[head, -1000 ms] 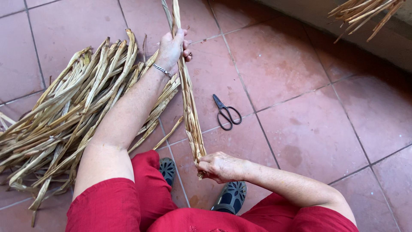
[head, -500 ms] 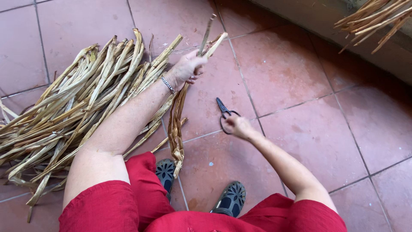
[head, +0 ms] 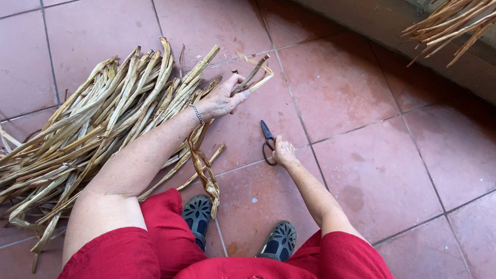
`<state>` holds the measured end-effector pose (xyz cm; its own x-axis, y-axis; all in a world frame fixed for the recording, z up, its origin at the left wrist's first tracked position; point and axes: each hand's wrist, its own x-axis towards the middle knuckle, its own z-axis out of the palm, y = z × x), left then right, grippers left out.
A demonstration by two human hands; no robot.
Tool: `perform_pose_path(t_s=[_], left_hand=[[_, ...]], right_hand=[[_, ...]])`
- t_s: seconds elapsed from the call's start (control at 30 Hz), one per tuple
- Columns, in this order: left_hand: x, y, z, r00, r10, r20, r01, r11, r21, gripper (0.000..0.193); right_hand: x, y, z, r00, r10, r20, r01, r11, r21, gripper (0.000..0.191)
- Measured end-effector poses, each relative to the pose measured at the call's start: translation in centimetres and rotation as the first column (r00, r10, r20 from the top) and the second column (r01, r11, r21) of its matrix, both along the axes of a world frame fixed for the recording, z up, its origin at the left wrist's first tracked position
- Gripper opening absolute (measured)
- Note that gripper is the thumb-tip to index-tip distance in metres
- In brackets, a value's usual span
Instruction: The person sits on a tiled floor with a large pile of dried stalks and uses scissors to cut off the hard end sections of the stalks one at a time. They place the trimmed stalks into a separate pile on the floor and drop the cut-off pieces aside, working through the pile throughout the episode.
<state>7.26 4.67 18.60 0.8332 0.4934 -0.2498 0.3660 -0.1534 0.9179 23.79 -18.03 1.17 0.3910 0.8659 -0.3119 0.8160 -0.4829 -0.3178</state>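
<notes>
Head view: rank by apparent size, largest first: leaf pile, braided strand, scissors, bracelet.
1. Leaf pile, spread over the left tiles.
2. Braided strand, held in the left hand, hanging down to the shoe.
3. Scissors, under the right hand; handles partly hidden, so a little unsure.
4. Bracelet, smallest.

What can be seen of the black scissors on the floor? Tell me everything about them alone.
The scissors are small, dark, metal-looking, with short pointed blades and large looped handles. They lie flat on a reddish floor tile, tips pointing away from the person, blades together. The right hand rests on the handle loops, its fingers curled at them; whether they pass through the loops cannot be told. Nothing else touches the scissors.
</notes>
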Motion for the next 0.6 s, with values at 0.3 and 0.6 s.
perform_pose_path(t_s=[0.3, 0.6], left_hand=[[-0.7, 0.3, -2.1, 0.987, 0.002, 0.159, -0.017, 0.996, 0.091, 0.018], [-0.7, 0.8, -2.6, 0.938, 0.252, 0.238, -0.236, 0.967, -0.097, 0.011]], right_hand=[[0.0, 0.2, 1.4, 0.999, -0.011, -0.034, 0.009, 0.999, -0.052, 0.046], [2.9, 1.1, 1.9, 0.707, -0.408, -0.577, 0.5, 0.866, 0.0, 0.051]])
